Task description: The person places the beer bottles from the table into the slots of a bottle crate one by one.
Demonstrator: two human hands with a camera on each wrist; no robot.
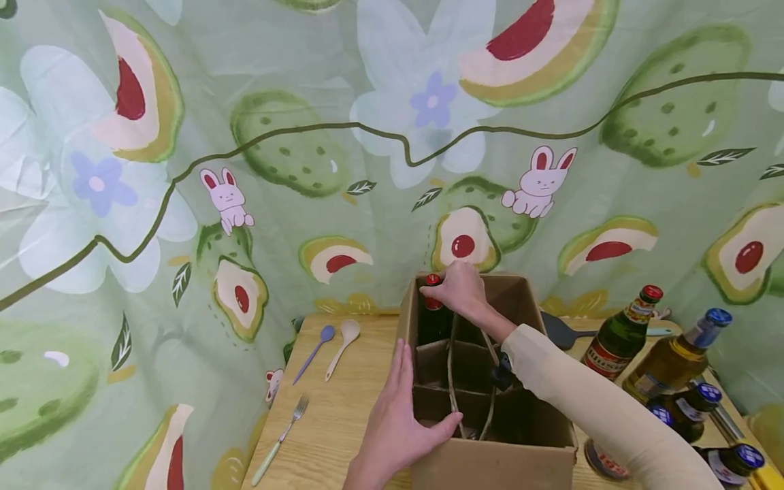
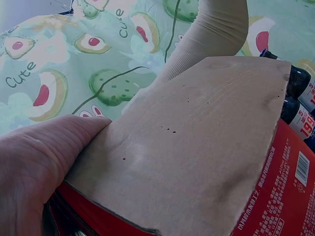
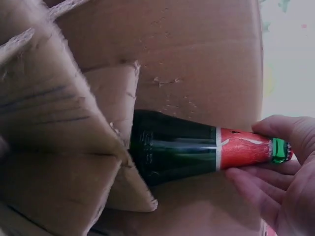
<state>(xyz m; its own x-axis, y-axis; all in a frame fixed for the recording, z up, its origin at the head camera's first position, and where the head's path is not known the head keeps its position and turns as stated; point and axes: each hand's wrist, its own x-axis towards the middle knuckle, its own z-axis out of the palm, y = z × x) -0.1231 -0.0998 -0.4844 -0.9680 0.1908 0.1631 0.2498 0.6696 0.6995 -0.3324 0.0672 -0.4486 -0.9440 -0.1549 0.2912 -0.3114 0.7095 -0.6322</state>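
Observation:
A tall cardboard box (image 1: pixel 490 466) with inner dividers (image 1: pixel 433 361) stands in front of me. At its far left compartment my right hand (image 1: pixel 462 292) pinches the neck of a green glass bottle (image 3: pixel 177 147). The bottle has a red neck label (image 3: pixel 243 149) and a crimped cap, and its lower part is hidden behind the dividers. Thumb and fingers lie on opposite sides of the neck in the right wrist view. My left hand (image 1: pixel 398 429) rests against the box's near left corner, fingers straight along the outer wall, thumb stretched over the front rim.
Right of the box stand a green bottle with a red cap (image 1: pixel 615 333), a blue-capped amber bottle (image 1: pixel 667 367) and several dark bottles. A dark spatula (image 1: pixel 560 333) lies behind them. On the left lie a blue spoon (image 1: pixel 314 350), a beige spoon (image 1: pixel 344 344) and a fork (image 1: pixel 284 432).

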